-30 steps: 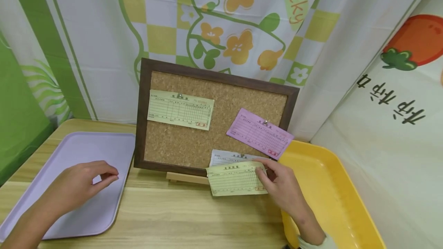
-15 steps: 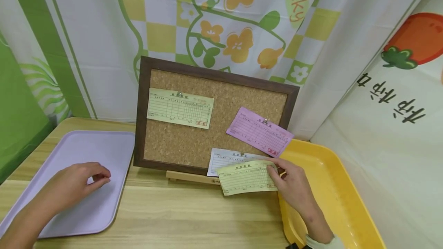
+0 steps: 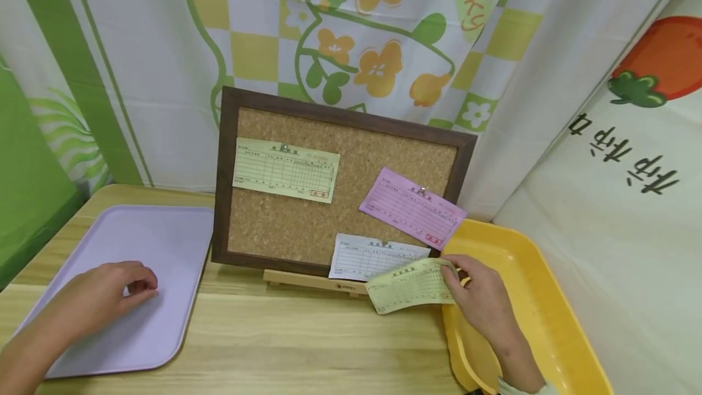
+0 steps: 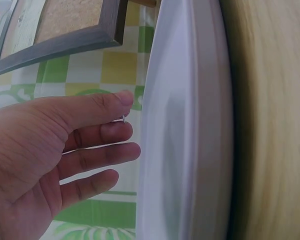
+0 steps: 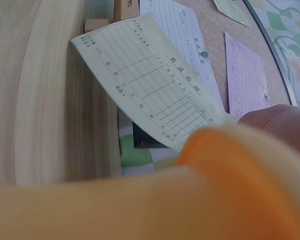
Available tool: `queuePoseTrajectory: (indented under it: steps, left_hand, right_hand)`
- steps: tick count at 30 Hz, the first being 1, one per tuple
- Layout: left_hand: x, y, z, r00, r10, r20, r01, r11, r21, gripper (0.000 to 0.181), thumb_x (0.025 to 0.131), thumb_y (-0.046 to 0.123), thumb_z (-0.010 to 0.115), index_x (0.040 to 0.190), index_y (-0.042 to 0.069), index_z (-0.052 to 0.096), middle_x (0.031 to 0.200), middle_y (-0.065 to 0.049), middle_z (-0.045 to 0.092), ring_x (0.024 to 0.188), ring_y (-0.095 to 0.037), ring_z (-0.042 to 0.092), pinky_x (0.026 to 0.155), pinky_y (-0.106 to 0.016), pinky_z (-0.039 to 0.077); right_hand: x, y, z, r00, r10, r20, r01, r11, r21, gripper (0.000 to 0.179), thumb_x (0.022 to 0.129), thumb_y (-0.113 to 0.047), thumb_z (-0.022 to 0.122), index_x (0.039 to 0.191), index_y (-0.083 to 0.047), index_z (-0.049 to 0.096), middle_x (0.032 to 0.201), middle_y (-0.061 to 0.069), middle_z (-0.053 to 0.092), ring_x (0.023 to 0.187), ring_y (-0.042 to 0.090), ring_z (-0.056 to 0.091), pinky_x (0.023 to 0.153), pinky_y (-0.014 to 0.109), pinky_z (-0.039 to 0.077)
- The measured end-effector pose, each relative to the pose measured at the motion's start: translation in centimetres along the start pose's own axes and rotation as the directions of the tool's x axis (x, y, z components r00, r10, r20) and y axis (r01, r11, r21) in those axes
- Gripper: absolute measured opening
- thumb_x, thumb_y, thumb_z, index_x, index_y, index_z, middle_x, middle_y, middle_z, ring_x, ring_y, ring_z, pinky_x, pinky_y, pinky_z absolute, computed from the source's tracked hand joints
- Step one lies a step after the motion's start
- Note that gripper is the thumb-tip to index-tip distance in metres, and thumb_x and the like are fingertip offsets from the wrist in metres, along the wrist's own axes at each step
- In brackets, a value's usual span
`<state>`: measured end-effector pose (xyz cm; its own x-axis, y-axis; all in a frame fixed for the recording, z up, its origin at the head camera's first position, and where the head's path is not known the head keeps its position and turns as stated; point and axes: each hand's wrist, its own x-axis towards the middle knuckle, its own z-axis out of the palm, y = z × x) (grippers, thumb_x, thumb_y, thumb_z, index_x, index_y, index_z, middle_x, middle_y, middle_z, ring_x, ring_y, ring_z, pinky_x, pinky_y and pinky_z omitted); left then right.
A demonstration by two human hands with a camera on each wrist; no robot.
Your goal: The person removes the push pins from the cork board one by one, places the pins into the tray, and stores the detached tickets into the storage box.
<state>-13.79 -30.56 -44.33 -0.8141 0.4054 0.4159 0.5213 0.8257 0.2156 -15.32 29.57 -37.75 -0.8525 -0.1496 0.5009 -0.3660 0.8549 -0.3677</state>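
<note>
My right hand [image 3: 485, 300] pinches the right end of a pale yellow receipt slip [image 3: 408, 288], which bends a little beside the yellow tray's near-left rim. In the left wrist view, a small metal pushpin [image 4: 123, 119] pokes out between the thumb and index finger of my left hand [image 4: 85, 135]; its head is hidden. That hand hovers over the lilac tray. A framed cork board [image 3: 285, 224] stands on a wooden easel [image 3: 312, 281]. Pinned to it are a yellow slip [image 3: 286, 170], a tilted pink slip [image 3: 412, 207] and a white slip [image 3: 356, 258], partly covered by the held one.
On the left of the wooden table [image 3: 274, 346] lies the lilac tray [image 3: 164, 334]. A deep yellow tray [image 3: 526, 297] stands at the right, its rim close under my right wrist. Behind the board hangs a patterned curtain [image 3: 252, 66].
My right hand has moved right with the yellow slip, uncovering more of the white one. My left hand has drawn back left over the lilac tray.
</note>
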Motion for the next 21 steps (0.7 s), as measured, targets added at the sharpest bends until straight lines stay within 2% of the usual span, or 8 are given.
queuePoseTrajectory:
  steps: [6, 13, 21]
  left_hand:
    - [-0.8, -0.5, -0.2, 1.000, -0.020, 0.016, 0.020, 1.000, -0.005, 0.031, 0.072, 0.011, 0.091, 0.079, 0.027, 0.065, 0.077, 0.028, 0.048, 0.069, 0.006, 0.045, 0.058, -0.027, 0.045]
    - [-1.1, -0.7, -0.2, 0.999, -0.020, 0.031, 0.020, 1.000, -0.010, 0.032, 0.072, 0.010, 0.091, 0.077, 0.026, 0.064, 0.076, 0.028, 0.047, 0.068, 0.007, 0.043, 0.057, -0.027, 0.044]
    - [-1.2, -0.7, -0.3, 0.998, -0.033, 0.058, 0.033, 0.999, -0.009, 0.031, 0.074, 0.011, 0.090, 0.077, 0.027, 0.063, 0.074, 0.027, 0.046, 0.067, 0.006, 0.041, 0.056, -0.027, 0.042]
  right_hand:
    - [-0.5, 0.2, -0.8, 0.999, 0.022, -0.032, -0.025, 0.996, -0.087, 0.014, 0.093, -0.006, 0.073, 0.104, -0.012, 0.079, 0.095, -0.001, 0.074, 0.077, 0.015, 0.062, 0.059, 0.030, 0.049]
    - [-0.9, 0.6, -2.3, 0.997, 0.032, -0.074, -0.044, 0.984, -0.174, 0.015, 0.091, -0.006, 0.073, 0.104, -0.010, 0.079, 0.093, 0.004, 0.074, 0.076, 0.021, 0.064, 0.058, 0.039, 0.047]
    - [-1.9, 1.8, -4.6, 0.990, 0.091, -0.110, -0.114, 0.969, -0.219, 0.014, 0.091, -0.011, 0.074, 0.104, -0.011, 0.079, 0.087, 0.004, 0.071, 0.074, 0.022, 0.061, 0.054, 0.037, 0.043]
